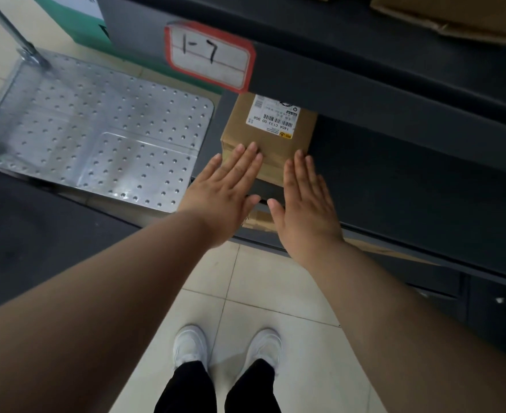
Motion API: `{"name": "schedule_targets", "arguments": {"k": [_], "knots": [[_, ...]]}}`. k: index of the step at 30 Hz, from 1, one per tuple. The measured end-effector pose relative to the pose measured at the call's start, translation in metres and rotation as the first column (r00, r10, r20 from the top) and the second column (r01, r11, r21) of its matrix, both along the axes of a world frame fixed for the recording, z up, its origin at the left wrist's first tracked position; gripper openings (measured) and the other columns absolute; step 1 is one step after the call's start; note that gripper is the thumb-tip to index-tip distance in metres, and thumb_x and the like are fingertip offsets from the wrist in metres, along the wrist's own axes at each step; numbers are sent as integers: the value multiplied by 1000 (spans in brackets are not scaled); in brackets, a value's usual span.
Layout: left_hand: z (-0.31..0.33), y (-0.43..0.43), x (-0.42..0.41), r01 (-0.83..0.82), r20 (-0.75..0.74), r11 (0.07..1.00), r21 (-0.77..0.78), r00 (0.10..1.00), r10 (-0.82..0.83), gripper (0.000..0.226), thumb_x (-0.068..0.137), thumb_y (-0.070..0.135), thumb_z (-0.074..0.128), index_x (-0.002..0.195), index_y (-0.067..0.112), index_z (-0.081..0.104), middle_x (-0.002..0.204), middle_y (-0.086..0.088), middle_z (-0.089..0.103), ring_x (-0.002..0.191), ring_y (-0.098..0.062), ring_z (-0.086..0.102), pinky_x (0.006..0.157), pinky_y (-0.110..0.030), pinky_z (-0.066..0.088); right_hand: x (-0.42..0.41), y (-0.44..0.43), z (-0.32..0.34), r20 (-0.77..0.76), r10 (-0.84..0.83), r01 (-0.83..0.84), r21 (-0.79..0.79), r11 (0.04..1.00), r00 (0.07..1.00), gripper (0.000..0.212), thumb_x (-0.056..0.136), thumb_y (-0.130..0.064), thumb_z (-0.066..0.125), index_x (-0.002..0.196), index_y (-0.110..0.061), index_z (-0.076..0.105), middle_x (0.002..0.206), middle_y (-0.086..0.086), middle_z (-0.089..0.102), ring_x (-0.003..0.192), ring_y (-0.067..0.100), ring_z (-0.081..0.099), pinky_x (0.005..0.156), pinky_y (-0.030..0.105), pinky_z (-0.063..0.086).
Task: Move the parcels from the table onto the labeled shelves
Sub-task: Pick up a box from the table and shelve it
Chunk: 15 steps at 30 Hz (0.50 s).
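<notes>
A brown cardboard parcel (271, 138) with a white barcode label lies on a dark shelf (394, 180), under the upper shelf edge that carries a red-framed tag reading "1-7" (211, 56). My left hand (226, 189) is flat, fingers together, its fingertips resting on the parcel's near left corner. My right hand (304, 201) is flat too, fingertips touching the parcel's near right edge. Neither hand grips the parcel. Its far end is hidden beneath the upper shelf.
A perforated metal trolley platform (97, 129) with a handle post lies on the floor to the left. Cardboard boxes (454, 16) sit on the upper shelf at top right. Another brown box edge (260, 220) shows on a lower shelf. My white shoes stand on pale floor tiles.
</notes>
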<state>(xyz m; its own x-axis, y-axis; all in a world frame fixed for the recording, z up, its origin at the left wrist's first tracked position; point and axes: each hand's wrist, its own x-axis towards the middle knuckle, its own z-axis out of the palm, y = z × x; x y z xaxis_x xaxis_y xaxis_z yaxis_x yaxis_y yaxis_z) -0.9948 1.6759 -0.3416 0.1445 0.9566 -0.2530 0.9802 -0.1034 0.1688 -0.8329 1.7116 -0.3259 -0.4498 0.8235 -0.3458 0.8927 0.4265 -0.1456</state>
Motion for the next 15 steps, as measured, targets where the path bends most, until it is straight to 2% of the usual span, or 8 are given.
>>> {"name": "schedule_targets", "arguments": {"k": [4, 10, 15], "knots": [[6, -24, 9, 36, 13, 999, -22, 999, -36, 65, 84, 49, -20, 139, 17, -32, 141, 3, -43, 137, -13, -33, 116, -34, -16, 11, -18, 12, -40, -33, 32, -30, 999, 999, 70, 101, -43, 23, 148, -12, -18, 145, -1, -36, 135, 10, -31, 113, 28, -16], [51, -48, 23, 188, -44, 981, -49, 981, -190, 61, 87, 45, -18, 139, 17, -35, 148, 0, -37, 140, -15, -31, 116, -37, -18, 35, -60, 50, -22, -154, 153, -55, 987, 988, 66, 101, -43, 19, 144, -15, -24, 152, 1, -32, 141, 14, -28, 114, 28, -17], [138, -71, 35, 317, -105, 946, -62, 941, -322, 58, 102, 36, 10, 142, 17, -28, 156, 1, -24, 143, -16, -24, 118, -38, -13, 60, -116, 128, -30, -399, 396, -70, 916, 917, 60, 102, -43, 20, 152, -26, -9, 158, -3, -22, 144, 15, -24, 116, 31, -10]]}}
